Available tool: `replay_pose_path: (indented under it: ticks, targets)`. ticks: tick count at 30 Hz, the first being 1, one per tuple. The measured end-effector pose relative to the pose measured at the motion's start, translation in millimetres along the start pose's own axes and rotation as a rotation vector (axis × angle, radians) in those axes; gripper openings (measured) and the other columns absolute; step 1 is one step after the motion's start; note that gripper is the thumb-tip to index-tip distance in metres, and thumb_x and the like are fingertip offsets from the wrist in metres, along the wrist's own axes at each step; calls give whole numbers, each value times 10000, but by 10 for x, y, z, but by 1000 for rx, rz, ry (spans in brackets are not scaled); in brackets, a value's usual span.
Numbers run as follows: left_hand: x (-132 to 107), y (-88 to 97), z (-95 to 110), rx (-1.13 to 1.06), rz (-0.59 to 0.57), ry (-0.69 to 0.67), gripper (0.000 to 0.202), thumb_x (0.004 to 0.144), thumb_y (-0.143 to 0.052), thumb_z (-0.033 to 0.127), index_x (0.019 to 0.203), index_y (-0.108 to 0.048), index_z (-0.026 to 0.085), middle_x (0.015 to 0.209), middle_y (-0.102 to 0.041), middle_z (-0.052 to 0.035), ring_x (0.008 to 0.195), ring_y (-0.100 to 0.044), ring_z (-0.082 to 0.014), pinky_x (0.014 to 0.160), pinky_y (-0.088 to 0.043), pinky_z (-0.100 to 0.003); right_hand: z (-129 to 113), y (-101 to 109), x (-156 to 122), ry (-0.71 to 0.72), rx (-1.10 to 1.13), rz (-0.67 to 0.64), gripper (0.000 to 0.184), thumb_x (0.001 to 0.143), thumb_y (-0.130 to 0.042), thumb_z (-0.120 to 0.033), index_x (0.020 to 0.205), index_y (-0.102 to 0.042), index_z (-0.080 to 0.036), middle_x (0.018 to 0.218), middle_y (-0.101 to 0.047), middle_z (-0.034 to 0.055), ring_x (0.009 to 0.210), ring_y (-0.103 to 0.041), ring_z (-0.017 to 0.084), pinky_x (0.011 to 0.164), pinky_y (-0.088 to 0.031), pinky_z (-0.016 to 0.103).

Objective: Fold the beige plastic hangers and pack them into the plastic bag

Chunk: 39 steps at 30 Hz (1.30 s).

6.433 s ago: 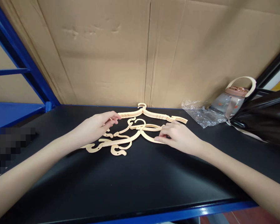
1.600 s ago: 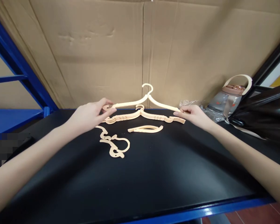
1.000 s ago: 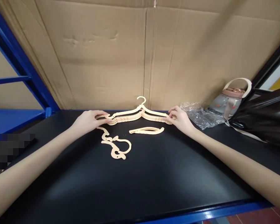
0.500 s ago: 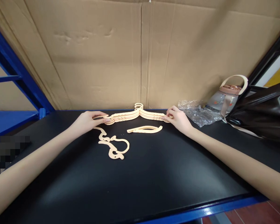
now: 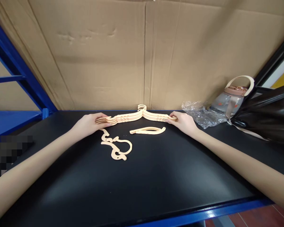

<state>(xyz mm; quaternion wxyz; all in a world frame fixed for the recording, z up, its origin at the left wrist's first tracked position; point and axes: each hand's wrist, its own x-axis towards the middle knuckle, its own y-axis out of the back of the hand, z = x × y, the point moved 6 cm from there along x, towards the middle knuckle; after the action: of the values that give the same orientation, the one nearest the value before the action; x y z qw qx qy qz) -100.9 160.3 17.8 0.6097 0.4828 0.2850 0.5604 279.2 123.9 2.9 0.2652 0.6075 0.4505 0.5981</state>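
A stack of cream folding clothes hangers (image 5: 130,117) lies at the back of the black table, with the hooks bunched at the middle. My left hand (image 5: 88,124) is closed around the stack's left end, where several layered tips show beside the fingers. At the opposite end my right hand (image 5: 185,123) has its thumb and fingers on the tips, partly hiding them. In front of the stack lie two slim hanger arms (image 5: 148,132) side by side. Nearer my left hand are a loose hook (image 5: 131,146) and curved hanger pieces (image 5: 114,154), touching one another.
Crumpled clear plastic wrap (image 5: 203,116) and a clear bottle (image 5: 229,101) with a handle lie at the right, beside a shiny black bag (image 5: 269,116). Cardboard (image 5: 104,63) walls off the back. A blue metal frame (image 5: 30,72) rises on the left.
My left hand has shifted its grip to the outer tips, now lined up in layers. My right hand has moved slightly outward and lowered its fingers around the right end.
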Motion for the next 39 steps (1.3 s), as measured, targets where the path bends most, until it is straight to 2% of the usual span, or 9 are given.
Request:
replay_pose_path:
  ticks: [10,21,27,29,32,35,39]
  targets:
    - [-118,24,141,133,29,63,417,734,-542,616,964,-623,279,916,-711,-20,858,-651,-280,675,-429,-312,-53,-16,-13,19,-146,3,326,930,-462,-483,846,-624,-214,857,-688,35,806,-624,199,548,-304,263]
    - [-136,11,197,229,50,78,501,741,-527,650,1069,-602,278,988,-716,-80,892,-659,-342,701,-469,-371,-165,-28,-18,120,-288,-51,412,992,-314,-453,932,-625,-189,885,-669,88,867,-605,220,598,-367,280]
    - [-152,11,217,228,55,96,526,753,-505,666,1084,-593,266,1004,-708,-92,913,-654,-355,725,-477,-391,-193,-45,-18,134,-333,-65,394,980,-347,-458,992,-615,-170,916,-677,111,880,-612,237,661,-395,291]
    - [-150,5,202,223,49,98,560,758,-501,663,1139,-567,259,1019,-701,-103,922,-650,-363,735,-479,-408,-183,-43,-22,125,-330,-62,394,974,-355,-470,1038,-602,-169,951,-684,114,890,-621,240,674,-406,294]
    - [-132,-5,181,209,56,55,615,777,-503,620,1259,-484,238,1118,-670,-122,981,-633,-363,778,-478,-428,-138,-23,-38,113,-317,-65,415,950,-397,-505,1113,-569,-165,1013,-689,115,913,-637,255,697,-432,311]
    - [-105,-16,151,204,49,8,635,779,-513,593,1289,-452,219,1208,-630,-134,1051,-606,-361,835,-468,-438,-71,21,-64,122,-293,-91,457,916,-455,-538,1175,-538,-172,1089,-687,107,952,-646,267,757,-454,336]
    - [-91,-21,111,210,15,7,624,775,-519,598,1263,-475,210,1133,-665,-137,1016,-627,-358,832,-473,-428,26,95,-86,111,-262,-126,440,899,-501,-512,1195,-524,-187,1135,-687,92,944,-667,262,729,-479,338]
